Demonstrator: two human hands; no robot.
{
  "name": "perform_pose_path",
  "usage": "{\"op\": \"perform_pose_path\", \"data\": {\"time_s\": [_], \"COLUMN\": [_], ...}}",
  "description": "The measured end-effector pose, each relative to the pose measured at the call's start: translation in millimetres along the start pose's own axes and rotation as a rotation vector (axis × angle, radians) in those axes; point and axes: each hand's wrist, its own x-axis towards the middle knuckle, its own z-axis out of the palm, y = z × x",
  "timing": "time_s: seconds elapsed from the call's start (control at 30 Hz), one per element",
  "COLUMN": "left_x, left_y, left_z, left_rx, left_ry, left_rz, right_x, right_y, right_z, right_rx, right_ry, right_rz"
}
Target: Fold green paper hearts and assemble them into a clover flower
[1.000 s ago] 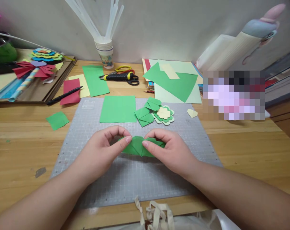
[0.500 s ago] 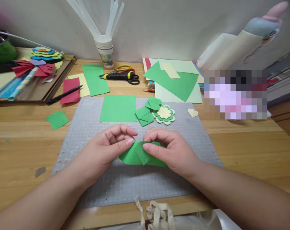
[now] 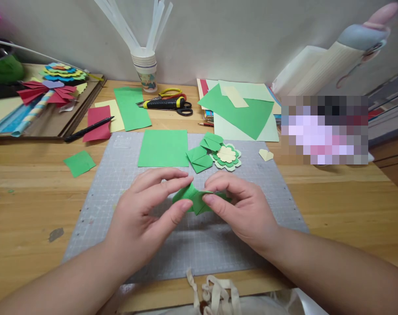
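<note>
A creased piece of green paper [image 3: 199, 202] is held up over the grey cutting mat [image 3: 146, 258], its middle folded to a point. My right hand [image 3: 243, 203] pinches its right part between thumb and fingers. On the left end, the thumb and fingertips of my left hand [image 3: 141, 203] close round a raised flap. Behind the hands lie a flat green square [image 3: 162, 148], two folded green paper pieces [image 3: 199, 159] and a layered paper flower [image 3: 226, 155] with a cream centre.
Scissors [image 3: 184, 108] and a yellow-and-black cutter [image 3: 162, 103] lie at the back, near stacked paper cups [image 3: 146, 74] holding white straws. A black pen [image 3: 90, 128] rests on red paper. Paper sheets [image 3: 244, 113] are piled at back right; a cream paper heart [image 3: 266, 154] lies right.
My left fingers have spread and shifted to the paper's left end, which now stands folded up. The paper has risen slightly, while my right hand keeps its pinch.
</note>
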Motion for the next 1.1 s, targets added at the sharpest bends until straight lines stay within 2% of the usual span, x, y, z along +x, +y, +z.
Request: {"op": "perform_pose_path", "data": {"time_s": [0.2,0.4,0.8,1.1], "left_x": [-1.0,-2.7,-1.0,-0.1], "left_y": [0.1,1.7,7.5,7.3], "left_z": [5.4,6.6,3.9,5.4], "left_rx": [0.007,-0.045,-0.005,-0.072], "left_ry": [-0.023,0.103,0.096,0.106], "left_rz": [0.022,-0.093,-0.095,-0.118], "right_x": [0.5,1.5,0.0,1.6], "right_y": [0.8,2.0,2.4,0.7], "right_z": [1.6,1.7,2.8,1.6], "right_rx": [0.014,0.021,0.036,0.031], "right_ry": [-0.069,-0.061,-0.063,-0.079], "right_rz": [0.007,0.023,0.055,0.056]}}
